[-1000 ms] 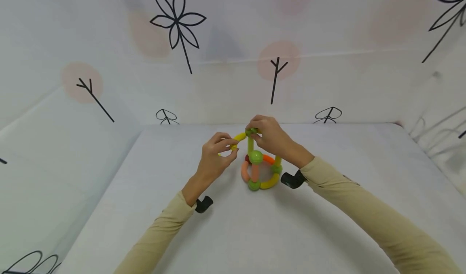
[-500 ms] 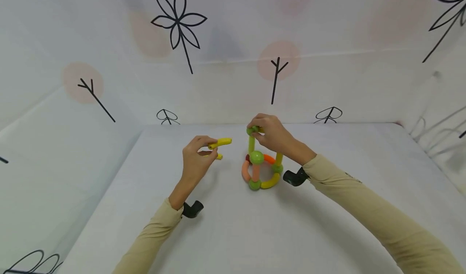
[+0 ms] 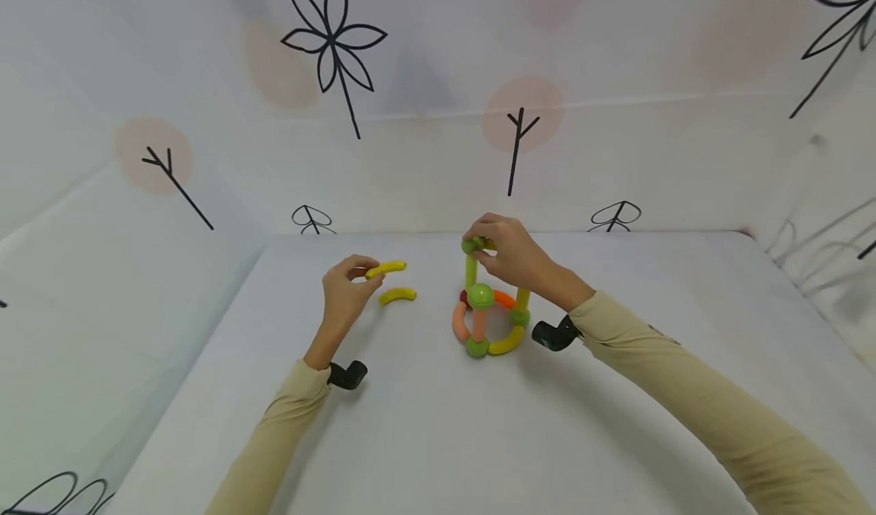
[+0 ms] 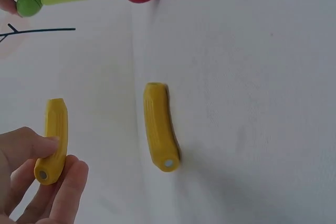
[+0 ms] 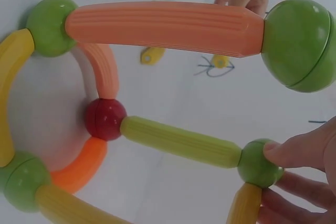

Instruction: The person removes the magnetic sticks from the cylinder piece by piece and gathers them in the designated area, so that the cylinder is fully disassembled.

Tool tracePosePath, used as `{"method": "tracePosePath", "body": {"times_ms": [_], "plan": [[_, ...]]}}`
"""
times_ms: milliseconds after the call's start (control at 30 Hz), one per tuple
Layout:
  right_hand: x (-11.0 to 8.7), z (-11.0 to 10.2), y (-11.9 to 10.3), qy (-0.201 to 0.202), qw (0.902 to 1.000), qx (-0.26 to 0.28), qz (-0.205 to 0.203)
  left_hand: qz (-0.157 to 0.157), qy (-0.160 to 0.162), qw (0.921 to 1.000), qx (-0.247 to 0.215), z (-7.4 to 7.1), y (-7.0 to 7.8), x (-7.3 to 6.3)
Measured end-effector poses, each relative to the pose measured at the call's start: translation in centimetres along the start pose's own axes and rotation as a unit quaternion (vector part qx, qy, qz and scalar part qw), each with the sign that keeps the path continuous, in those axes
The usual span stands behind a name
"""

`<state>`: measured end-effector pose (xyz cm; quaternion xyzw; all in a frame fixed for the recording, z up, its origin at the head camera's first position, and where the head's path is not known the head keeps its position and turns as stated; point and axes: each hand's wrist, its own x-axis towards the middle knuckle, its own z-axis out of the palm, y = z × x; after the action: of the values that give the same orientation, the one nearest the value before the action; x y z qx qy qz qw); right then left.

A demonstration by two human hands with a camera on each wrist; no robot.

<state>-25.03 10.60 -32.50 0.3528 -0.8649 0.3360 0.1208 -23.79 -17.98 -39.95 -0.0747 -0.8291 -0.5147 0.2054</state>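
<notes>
My left hand (image 3: 344, 294) pinches a curved yellow magnetic stick (image 3: 390, 267) between thumb and fingers, above the table. A metal disc shows in the stick's end in the left wrist view. Just below lies a second curved yellow stick (image 4: 159, 127) on the table. My right hand (image 3: 509, 252) pinches a green ball (image 5: 256, 162) at the top of a light green upright stick (image 5: 181, 141). This upright stands on a red ball (image 5: 106, 119) in a ring of curved sticks and balls. A salmon upright (image 5: 168, 27) carries another green ball (image 5: 297, 44).
At the ring's right side, a yellow upright (image 3: 523, 300) rises from a green ball (image 3: 520, 317). The white table (image 3: 424, 439) meets a patterned cloth backdrop (image 3: 424, 173) behind the structure. Black wrist cameras (image 3: 556, 334) sit under both forearms.
My left hand has moved left, away from the top green ball, carrying the yellow stick. The yellow stick on the table has come into full view. My right hand stays almost still.
</notes>
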Motion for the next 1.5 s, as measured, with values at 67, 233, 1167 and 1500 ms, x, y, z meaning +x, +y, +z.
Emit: {"method": "tracePosePath", "body": {"times_ms": [67, 233, 1167, 1500], "plan": [[0.0, 0.0, 0.0, -0.005, 1.0, 0.0, 0.001, -0.01, 0.005, 0.9999, 0.012, 0.0, -0.7, 0.4], [0.0, -0.2, -0.2, -0.018, 0.9998, -0.001, 0.006, -0.056, 0.015, 0.9978, 0.033, 0.3, -2.0, 1.3], [-2.5, -2.7, -1.2, -0.042, 0.9985, -0.026, -0.025, -0.123, -0.075, 0.9758, 0.165, 1.3, -3.6, 2.6], [-4.4, -3.3, -2.2, -0.022, 0.9995, -0.008, -0.022, -0.035, -0.102, 0.9892, 0.099, 1.9, 1.3, 1.3]]}}
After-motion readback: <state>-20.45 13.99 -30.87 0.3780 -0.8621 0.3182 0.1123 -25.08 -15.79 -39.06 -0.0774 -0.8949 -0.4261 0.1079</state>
